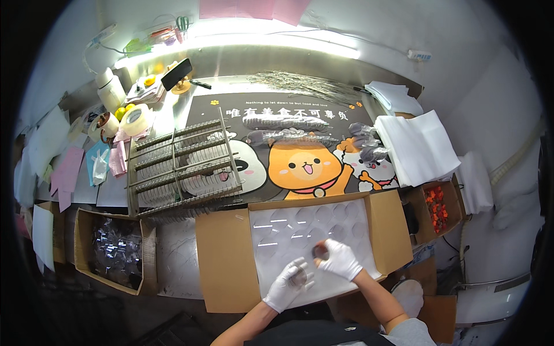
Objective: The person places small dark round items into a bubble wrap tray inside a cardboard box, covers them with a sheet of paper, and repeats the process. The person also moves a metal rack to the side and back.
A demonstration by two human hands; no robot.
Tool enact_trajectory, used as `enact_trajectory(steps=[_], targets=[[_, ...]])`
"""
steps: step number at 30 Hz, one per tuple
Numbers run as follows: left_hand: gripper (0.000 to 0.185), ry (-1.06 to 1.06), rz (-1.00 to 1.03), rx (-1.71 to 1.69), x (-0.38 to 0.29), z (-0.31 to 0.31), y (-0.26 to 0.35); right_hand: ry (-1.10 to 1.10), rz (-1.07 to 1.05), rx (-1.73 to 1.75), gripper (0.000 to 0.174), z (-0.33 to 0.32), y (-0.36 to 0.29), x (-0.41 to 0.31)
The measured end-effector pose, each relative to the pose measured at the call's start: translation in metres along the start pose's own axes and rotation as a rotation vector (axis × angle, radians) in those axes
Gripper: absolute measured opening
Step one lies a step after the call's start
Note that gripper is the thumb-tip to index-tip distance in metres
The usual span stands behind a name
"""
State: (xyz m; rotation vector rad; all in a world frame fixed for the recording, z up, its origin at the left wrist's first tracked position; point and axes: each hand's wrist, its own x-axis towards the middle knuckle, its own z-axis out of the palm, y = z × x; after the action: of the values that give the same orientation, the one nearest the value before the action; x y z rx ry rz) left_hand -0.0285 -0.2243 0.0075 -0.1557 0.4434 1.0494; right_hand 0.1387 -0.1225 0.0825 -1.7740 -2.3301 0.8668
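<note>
Both of my hands wear white gloves and are over an open cardboard box (223,259). Clear, round lens-like discs (322,214) lie in rows on a white sheet (320,285) inside it. My left hand (288,283) is palm up with a clear round disc (297,277) in it. A dark-looking round disc (320,252) is between the thumb and fingers of my right hand (339,259), just up and to the right of my left hand.
Beyond the box, a metal rack (175,173) of clear discs stands on a cartoon-printed mat (309,168), near rows of stacked discs (290,137). White foam sheets (417,149) lie right, above a box of orange pieces (436,209). A carton of clear plastic pieces (114,248) is left.
</note>
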Motion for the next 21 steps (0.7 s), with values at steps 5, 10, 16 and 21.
enact_trajectory(steps=[5,10,16,21], targets=[[0.042,-0.018,-0.358,0.232,-0.027,-0.007,-0.021,-0.19,-0.419,0.147,0.051,0.036,-0.012,0.01],[0.043,0.093,-0.259,0.174,-0.03,-0.008,-0.024,-0.081,-0.339,0.001,0.056,0.031,0.052,0.0],[0.054,0.062,-0.081,0.161,-0.011,0.012,-0.023,0.048,-0.312,-0.42,0.061,-0.038,0.105,-0.032],[0.058,0.06,0.135,0.327,0.0,0.029,-0.031,-0.093,-0.39,0.079,0.058,0.016,0.012,-0.056]])
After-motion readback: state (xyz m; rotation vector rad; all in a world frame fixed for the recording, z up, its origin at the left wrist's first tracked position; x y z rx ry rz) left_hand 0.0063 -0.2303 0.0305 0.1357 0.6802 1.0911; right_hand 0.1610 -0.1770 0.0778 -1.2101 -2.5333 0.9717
